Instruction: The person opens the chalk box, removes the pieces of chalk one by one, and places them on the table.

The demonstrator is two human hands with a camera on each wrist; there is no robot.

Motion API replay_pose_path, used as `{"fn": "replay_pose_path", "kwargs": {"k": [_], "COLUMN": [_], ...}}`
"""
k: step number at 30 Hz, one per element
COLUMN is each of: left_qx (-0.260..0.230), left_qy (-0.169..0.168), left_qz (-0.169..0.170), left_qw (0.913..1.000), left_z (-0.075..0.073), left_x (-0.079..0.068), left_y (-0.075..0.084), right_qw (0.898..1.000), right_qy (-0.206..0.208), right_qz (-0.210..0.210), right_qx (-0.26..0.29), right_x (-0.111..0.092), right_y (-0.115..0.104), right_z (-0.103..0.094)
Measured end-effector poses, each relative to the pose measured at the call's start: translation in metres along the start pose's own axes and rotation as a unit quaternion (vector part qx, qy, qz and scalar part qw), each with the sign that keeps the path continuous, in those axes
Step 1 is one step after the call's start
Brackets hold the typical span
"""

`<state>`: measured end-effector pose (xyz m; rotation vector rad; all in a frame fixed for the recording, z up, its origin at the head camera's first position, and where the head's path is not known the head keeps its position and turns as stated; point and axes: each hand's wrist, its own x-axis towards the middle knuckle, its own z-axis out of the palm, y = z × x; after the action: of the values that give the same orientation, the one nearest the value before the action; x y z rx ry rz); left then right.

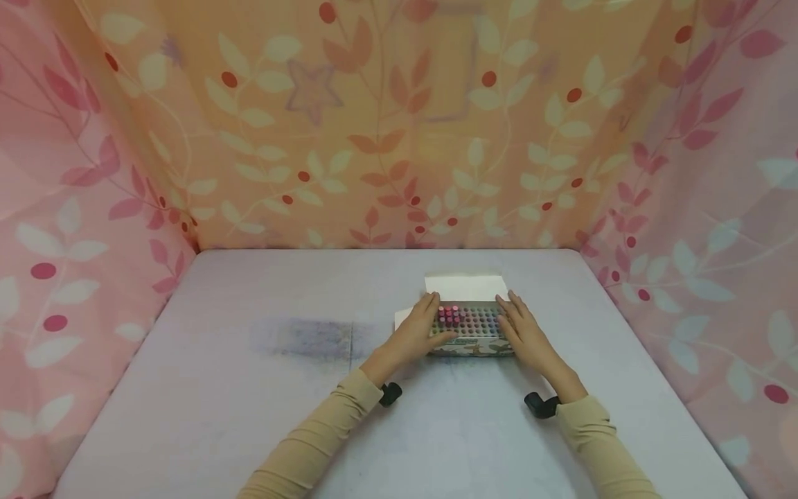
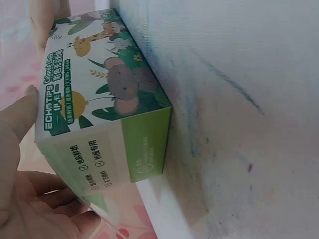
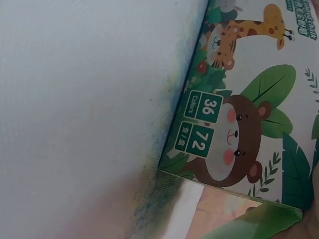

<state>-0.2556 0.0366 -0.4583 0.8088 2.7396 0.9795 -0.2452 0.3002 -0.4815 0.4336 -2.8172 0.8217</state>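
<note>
A cardboard box of colored chalk stands on the table, its top flap folded back. Several pink and red chalk sticks rise above the rest at the left of the rows. My left hand lies at the box's left end, thumb along the front top edge and fingers extended. At the opposite end, my right hand rests with its fingers stretched along the side and top edge. Cartoon animals cover the box front in the left wrist view. A bear and "36 Colors" mark the front panel in the right wrist view.
A white side flap sticks out left of the box. The white tabletop carries a bluish smudge left of it, plus colored streaks near the box. Floral curtains enclose the table's back and sides.
</note>
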Motion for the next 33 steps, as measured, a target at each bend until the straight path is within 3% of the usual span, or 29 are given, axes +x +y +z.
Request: {"fn": "replay_pose_path", "kwargs": {"k": [15, 20, 27, 33], "left_qx": [-0.01, -0.003, 0.068, 0.102], "left_qy": [-0.001, 0.005, 0.022, 0.058], "left_qz": [-0.022, -0.005, 0.01, 0.044], "left_qw": [0.9997, 1.0, 0.9974, 0.9922], "left_z": [-0.001, -0.002, -0.006, -0.012], "left_x": [0.004, 0.004, 0.009, 0.015], "left_y": [-0.007, -0.007, -0.004, -0.001], "right_qw": [1.0, 1.0, 1.0, 0.995], "right_qy": [0.004, 0.013, 0.001, 0.037], "right_qz": [-0.009, -0.002, -0.011, -0.071], "right_qx": [0.021, 0.013, -0.005, -0.054], "right_x": [0.003, 0.001, 0.001, 0.01], "right_y": [0.004, 0.001, 0.0, -0.007], "right_z": [0.011, 0.009, -0.003, -0.012]}}
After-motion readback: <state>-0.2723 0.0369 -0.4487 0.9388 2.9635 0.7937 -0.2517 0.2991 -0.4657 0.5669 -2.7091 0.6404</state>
